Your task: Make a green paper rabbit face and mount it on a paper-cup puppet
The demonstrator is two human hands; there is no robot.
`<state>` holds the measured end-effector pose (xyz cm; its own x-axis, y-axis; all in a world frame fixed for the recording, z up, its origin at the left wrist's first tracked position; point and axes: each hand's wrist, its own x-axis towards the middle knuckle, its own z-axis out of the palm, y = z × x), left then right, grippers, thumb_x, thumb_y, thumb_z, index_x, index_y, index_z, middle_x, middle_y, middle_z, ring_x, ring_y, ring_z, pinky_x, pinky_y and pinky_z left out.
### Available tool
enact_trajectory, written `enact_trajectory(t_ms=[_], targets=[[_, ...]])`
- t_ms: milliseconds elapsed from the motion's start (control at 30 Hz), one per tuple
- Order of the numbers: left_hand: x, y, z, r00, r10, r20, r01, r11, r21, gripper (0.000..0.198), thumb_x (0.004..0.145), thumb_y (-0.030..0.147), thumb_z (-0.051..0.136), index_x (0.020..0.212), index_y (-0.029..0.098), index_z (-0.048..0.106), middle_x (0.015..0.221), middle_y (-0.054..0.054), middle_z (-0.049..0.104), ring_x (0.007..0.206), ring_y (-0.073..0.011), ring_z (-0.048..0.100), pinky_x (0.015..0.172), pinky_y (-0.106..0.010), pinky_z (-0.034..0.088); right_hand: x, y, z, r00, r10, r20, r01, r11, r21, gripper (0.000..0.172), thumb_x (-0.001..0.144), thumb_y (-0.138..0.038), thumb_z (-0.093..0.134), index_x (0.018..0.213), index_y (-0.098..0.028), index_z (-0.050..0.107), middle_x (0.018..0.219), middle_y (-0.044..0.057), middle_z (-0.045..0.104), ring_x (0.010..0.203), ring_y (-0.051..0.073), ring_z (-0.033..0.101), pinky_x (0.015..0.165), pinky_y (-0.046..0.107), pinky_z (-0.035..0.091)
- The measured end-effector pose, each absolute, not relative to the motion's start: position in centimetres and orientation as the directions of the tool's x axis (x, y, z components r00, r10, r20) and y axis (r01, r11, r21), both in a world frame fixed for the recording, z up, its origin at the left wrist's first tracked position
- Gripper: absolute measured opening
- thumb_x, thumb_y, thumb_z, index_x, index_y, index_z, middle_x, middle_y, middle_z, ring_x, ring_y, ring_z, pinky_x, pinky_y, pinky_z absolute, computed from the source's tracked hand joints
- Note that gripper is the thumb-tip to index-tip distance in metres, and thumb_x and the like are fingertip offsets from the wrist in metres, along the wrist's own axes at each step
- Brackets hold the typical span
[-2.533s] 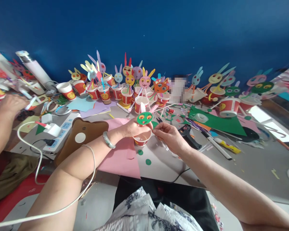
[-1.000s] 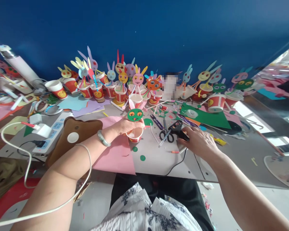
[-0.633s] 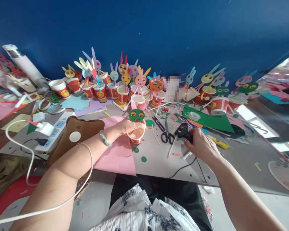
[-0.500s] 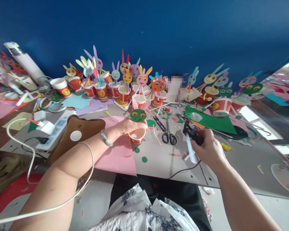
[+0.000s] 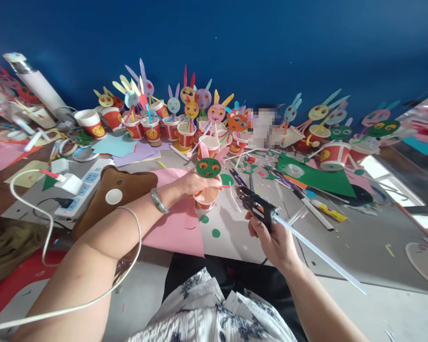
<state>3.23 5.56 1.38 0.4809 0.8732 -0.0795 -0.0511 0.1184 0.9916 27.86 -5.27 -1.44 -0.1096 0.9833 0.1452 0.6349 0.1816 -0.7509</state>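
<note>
Inside the curled right hand (image 5: pixel 273 237), a black glue gun (image 5: pixel 258 206) is now hanging above the table (image 5: pixel 231 249), its handle being squeezed tight. It is no longer lying flat, so its tip is now pointing toward the cup work instead of waiting aside. Left of that grip, the left hand (image 5: pixel 196 184) is gripping a red-and-white paper cup (image 5: pixel 205 205) by its rim, with a green bunny face (image 5: pixel 209 167) sitting just above. Whether it is pinching straws too is not showing. Between both grips, gray table is showing, with a thin white straw (image 5: pixel 235 198) lying near the gun. Behind the right grip, a long clear glue stick (image 5: pixel 321 256) is poking out past the near edge, taking up moving room.
</note>
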Motion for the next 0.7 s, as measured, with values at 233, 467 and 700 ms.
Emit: enact_trajectory(t_ms=[233, 467, 700], targets=[[3.4, 6.2, 0.9, 0.486, 0.865, -0.123, -0.105, 0.198, 0.975, 0.018, 0.070, 0.022, 0.079, 0.073, 0.014, 0.063, 0.067, 0.000, 0.064, 0.062, -0.0119, 0.061, 0.067, -0.030, 0.051, 26.7, -4.9, -1.8, -0.195, 0.955, 0.223, 0.655, 0.296, -0.695, 0.053, 0.102, -0.058, 0.034, 0.066, -0.024, 0.053, 0.071, 0.007, 0.068, 0.064, 0.020, 0.061, 0.066, 0.034, 0.049], [3.3, 6.2, 1.0, 0.482, 0.871, -0.099, -0.064, 0.148, 0.987, 0.012, 0.071, 0.020, 0.075, 0.072, 0.013, 0.065, 0.071, -0.002, 0.066, 0.064, -0.0120, 0.060, 0.067, -0.029, 0.049, 26.3, -4.9, -2.8, -0.239, 0.915, 0.326, 0.668, 0.399, -0.629, 0.047, 0.105, -0.049, 0.033, 0.074, -0.022, 0.056, 0.069, 0.005, 0.068, 0.060, 0.017, 0.061, 0.062, 0.030, 0.048], [3.3, 6.2, 1.0, 0.469, 0.879, -0.082, -0.036, 0.112, 0.993, 0.011, 0.071, 0.021, 0.075, 0.073, 0.014, 0.066, 0.073, -0.003, 0.067, 0.069, -0.0132, 0.061, 0.070, -0.029, 0.051, 26.4, -5.0, -2.9, -0.246, 0.908, 0.339, 0.698, 0.409, -0.588, 0.046, 0.106, -0.048, 0.034, 0.082, -0.021, 0.062, 0.062, 0.002, 0.064, 0.057, 0.016, 0.060, 0.060, 0.030, 0.046]])
